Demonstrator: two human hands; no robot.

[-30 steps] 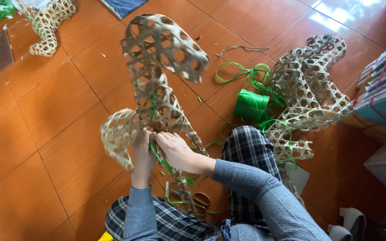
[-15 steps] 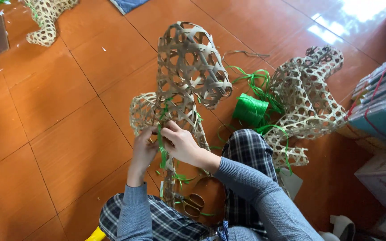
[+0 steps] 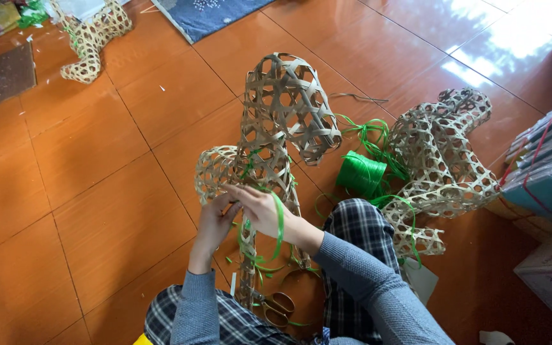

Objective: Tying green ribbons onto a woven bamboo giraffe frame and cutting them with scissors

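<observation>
- The woven bamboo frame [image 3: 276, 128], an open lattice shaped with a rounded upper part and a side lobe, stood upright on the orange tiled floor [image 3: 97, 211] right in front of the seated person's knees.
- The left hand [image 3: 215, 220] reached up to the frame's middle; its fingers pressed against the lattice beside the side lobe, though whether its grip was closed on a strand I could not tell.
- The right hand [image 3: 260, 207] lay just beside the left, its grip pinched on a green ribbon [image 3: 279, 220] that looped over the wrist and trailed down along the frame's lower leg.
- A spool of green ribbon [image 3: 360, 174] sat on the floor just right of the frame, loose strands curling around it.
- A second woven frame [image 3: 442, 166] lay on its side beyond the spool.
- Scissors [image 3: 276, 305] rested on the floor near the frame's foot, between the plaid-trousered legs.
- A third woven frame [image 3: 91, 35] stood well apart at the upper left.
</observation>
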